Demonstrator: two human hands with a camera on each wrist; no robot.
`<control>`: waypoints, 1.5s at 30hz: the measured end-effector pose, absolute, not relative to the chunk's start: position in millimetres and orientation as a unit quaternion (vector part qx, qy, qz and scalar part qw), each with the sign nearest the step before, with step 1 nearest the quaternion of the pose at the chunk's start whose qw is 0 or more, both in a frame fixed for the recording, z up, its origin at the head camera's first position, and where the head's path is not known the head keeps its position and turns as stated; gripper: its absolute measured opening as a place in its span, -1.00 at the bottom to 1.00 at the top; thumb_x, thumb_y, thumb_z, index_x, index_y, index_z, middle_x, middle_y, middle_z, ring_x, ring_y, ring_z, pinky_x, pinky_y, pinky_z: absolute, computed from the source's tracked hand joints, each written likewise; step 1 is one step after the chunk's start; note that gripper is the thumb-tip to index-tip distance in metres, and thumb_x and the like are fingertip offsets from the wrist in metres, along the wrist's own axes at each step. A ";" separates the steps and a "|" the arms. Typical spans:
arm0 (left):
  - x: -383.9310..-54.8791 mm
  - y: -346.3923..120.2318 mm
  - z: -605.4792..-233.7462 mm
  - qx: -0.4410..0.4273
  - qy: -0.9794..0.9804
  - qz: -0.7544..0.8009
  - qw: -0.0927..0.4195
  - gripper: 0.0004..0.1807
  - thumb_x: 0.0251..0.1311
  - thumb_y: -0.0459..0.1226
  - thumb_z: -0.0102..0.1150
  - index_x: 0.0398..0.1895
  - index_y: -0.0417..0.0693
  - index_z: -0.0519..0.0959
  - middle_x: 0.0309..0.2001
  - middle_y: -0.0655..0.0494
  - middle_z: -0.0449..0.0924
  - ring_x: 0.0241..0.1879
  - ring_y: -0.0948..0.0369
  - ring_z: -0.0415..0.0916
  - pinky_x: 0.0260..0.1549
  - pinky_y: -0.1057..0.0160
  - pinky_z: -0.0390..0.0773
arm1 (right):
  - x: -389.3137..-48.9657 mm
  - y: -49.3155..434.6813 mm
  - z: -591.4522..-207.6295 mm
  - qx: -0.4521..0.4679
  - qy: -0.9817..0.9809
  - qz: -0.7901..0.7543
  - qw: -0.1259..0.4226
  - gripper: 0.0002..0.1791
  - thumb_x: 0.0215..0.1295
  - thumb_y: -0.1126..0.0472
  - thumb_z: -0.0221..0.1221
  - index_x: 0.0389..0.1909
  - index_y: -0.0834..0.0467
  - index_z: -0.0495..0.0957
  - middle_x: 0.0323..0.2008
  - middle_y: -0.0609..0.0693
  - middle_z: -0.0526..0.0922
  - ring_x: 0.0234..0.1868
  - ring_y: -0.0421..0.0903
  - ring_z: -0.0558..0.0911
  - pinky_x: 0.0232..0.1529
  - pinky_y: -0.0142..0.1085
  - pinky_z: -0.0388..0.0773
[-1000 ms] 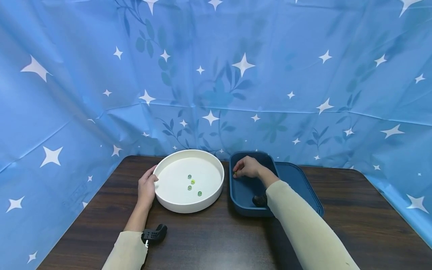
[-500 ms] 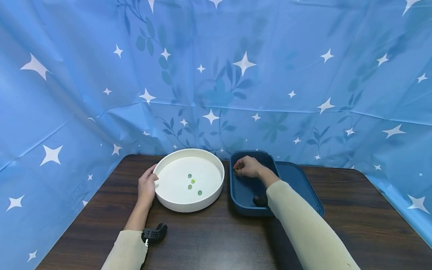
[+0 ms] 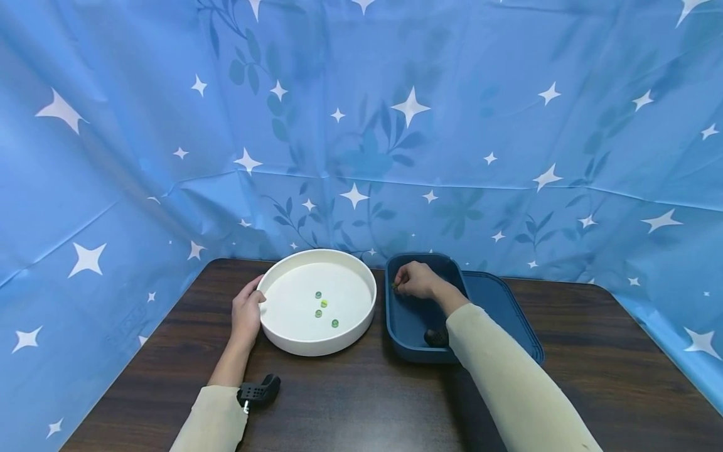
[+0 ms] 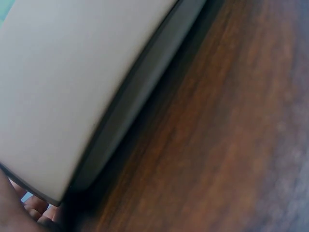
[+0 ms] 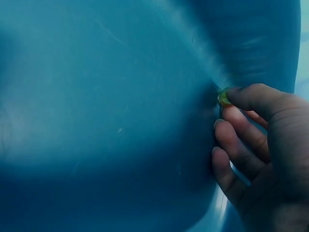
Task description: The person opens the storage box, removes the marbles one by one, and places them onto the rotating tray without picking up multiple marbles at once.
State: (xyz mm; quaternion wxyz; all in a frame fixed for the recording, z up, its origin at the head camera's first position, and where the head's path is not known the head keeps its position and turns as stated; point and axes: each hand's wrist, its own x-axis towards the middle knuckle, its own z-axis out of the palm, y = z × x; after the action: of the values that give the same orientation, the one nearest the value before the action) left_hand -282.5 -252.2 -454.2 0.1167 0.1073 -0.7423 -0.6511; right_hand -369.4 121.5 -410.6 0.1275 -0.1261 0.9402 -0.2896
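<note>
My left hand (image 3: 246,314) grips the left side of a round white tray (image 3: 294,279), with the thumb over its rim. In the left wrist view the tray's outer wall (image 4: 72,87) fills the upper left, and a few fingertips show under it. Several green and yellow-green glass marbles (image 3: 319,313) lie apart on the tray's floor. Inside a deep blue rectangular bin (image 3: 407,329), my right hand (image 3: 417,280) is near the far left corner. Its thumb and index finger pinch a yellow-green marble (image 5: 223,98), while the other fingers are loosely bent.
A flat blue lid or tray (image 3: 497,301) lies partly under or behind the bin on the right. Everything stands on a dark wooden table (image 3: 339,402). A blue star-patterned curtain (image 3: 361,138) hangs just behind the table's far edge.
My right fingers have shifted slightly within the bin's corner, around the yellow-green marble. The left hand, the white tray and the marbles on it stay where they were.
</note>
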 end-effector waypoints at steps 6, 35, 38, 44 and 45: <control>-281.6 -252.8 -453.3 0.109 -0.745 -0.648 0.118 -0.29 0.19 -0.40 -0.25 0.50 -0.09 0.33 0.55 -0.11 0.23 0.56 -0.06 0.11 0.44 -0.07 0.17 | -368.7 118.8 -408.5 -0.127 0.950 -0.260 0.121 -0.89 0.32 0.28 0.21 -0.21 0.11 0.70 -0.25 0.01 0.72 -0.26 -0.11 0.63 -0.22 -0.29 0.58; -283.8 -254.8 -455.5 0.113 -0.744 -0.649 0.112 -0.28 0.18 -0.39 -0.23 0.50 -0.06 0.33 0.55 -0.09 0.22 0.55 -0.06 0.13 0.41 -0.06 0.21 | -324.9 104.3 -344.4 -0.168 0.930 -0.326 0.032 -0.73 0.39 0.21 0.20 0.01 0.23 0.68 -0.13 0.15 0.76 -0.19 0.04 0.76 -0.22 -0.21 0.67; -282.9 -253.9 -455.4 0.114 -0.745 -0.648 0.112 -0.28 0.18 -0.39 -0.23 0.50 -0.07 0.33 0.55 -0.10 0.23 0.55 -0.06 0.13 0.41 -0.06 0.20 | -312.5 93.7 -342.0 -0.164 0.923 -0.347 0.030 -0.74 0.39 0.20 0.21 0.00 0.21 0.69 -0.11 0.13 0.76 -0.19 0.00 0.76 -0.21 -0.21 0.67; -281.7 -252.2 -452.8 0.113 -0.744 -0.649 0.109 -0.28 0.18 -0.39 -0.24 0.50 -0.07 0.33 0.55 -0.10 0.22 0.54 -0.06 0.13 0.42 -0.05 0.19 | -290.2 67.1 -342.3 -0.165 0.910 -0.380 0.006 -0.79 0.35 0.19 0.24 -0.09 0.16 0.73 -0.16 0.08 0.77 -0.22 -0.05 0.73 -0.27 -0.27 0.66; -281.8 -252.1 -452.6 0.113 -0.744 -0.650 0.109 -0.28 0.18 -0.39 -0.24 0.50 -0.07 0.33 0.55 -0.09 0.22 0.55 -0.06 0.12 0.43 -0.06 0.19 | -287.6 62.1 -343.6 -0.167 0.908 -0.385 0.001 -0.81 0.34 0.19 0.25 -0.12 0.15 0.74 -0.19 0.06 0.77 -0.24 -0.05 0.71 -0.30 -0.29 0.64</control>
State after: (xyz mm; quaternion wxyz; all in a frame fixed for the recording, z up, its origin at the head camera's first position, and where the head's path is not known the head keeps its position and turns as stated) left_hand -281.8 -252.1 -452.6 0.1087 0.1127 -0.7439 -0.6497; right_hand -287.6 62.1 -343.6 0.0013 -0.1669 0.9077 -0.3850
